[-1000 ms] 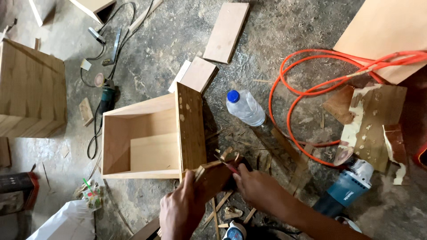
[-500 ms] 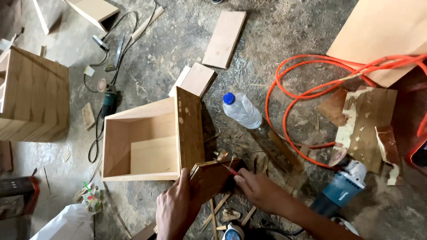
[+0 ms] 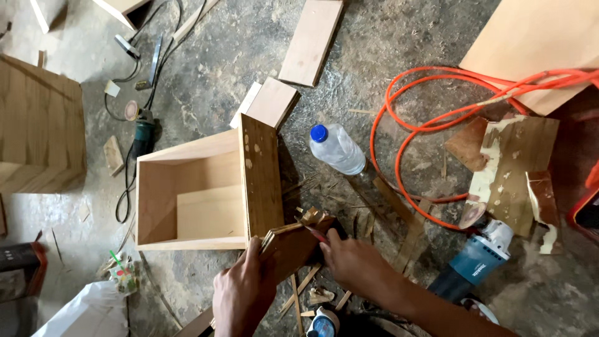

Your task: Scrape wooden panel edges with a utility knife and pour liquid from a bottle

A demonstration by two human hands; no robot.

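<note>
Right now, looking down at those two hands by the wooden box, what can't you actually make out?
- Head view: the tool under the right hand; the hand covers all but a thin tip.
- The wood piece below the left hand: hidden.
- The grinder: its lower end passes behind the forearm.
- The box: far outer sides unseen.

Left hand clenched, right hand curled, close together

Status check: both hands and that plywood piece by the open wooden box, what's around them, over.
Left hand grips plywood piece. Right hand works its splintered edge. Wooden box touches it; water bottle, angle grinder nearby.
</note>
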